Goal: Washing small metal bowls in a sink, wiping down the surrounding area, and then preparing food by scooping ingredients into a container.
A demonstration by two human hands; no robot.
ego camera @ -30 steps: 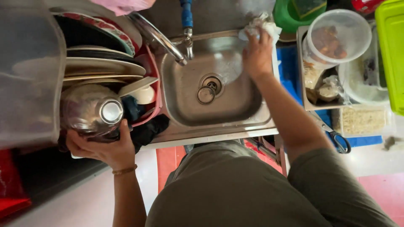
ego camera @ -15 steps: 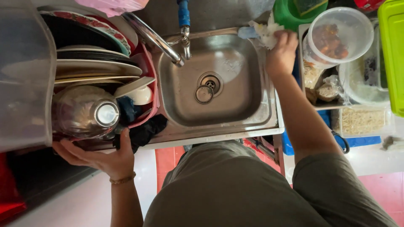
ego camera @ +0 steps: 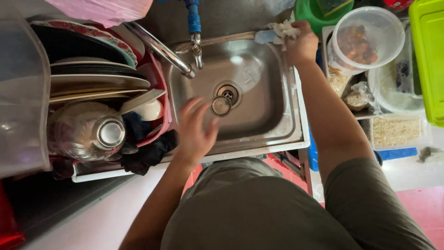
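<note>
While gripped, cloth [ego camera: 283,31] fills right hand [ego camera: 301,45].

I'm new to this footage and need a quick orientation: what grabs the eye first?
The steel sink fills the centre, with the left hand blurred over its near edge. At its far right corner the right hand presses a white cloth. Left of the sink, a rack holds plates on edge.

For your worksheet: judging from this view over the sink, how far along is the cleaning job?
Done: stacked plates and an upturned steel pot sit in the rack. In hand: the right hand presses a cloth on the sink rim's far corner; the left hand is blurred above the basin. Left: soapy streaks in the basin.
</note>
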